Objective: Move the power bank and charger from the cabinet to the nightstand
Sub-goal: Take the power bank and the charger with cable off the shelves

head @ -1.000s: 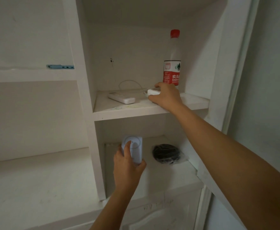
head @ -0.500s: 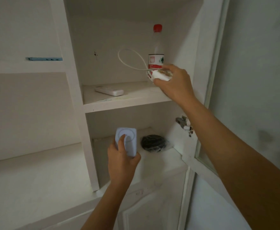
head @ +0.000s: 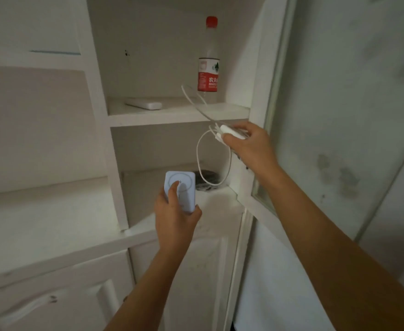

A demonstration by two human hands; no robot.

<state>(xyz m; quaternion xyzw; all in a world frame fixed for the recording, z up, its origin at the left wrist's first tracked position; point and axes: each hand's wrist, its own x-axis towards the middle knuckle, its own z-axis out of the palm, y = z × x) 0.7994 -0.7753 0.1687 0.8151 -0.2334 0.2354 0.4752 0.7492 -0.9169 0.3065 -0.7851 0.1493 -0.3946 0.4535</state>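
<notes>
My left hand holds a pale blue power bank upright, thumb on its ring-marked face, in front of the lower cabinet compartment. My right hand grips a small white charger just below the upper shelf's front edge. The charger's white cable hangs from it in a loop, and another strand trails back up over the upper shelf.
On the upper shelf stand a red-capped water bottle and a white remote-like bar. A dark bundle in plastic lies in the lower compartment. The open cabinet door is at the right, a wall beyond it.
My right hand lifted the charger off the upper shelf and brought it down and out of the cabinet, cable trailing. My left hand kept hold of the power bank.
</notes>
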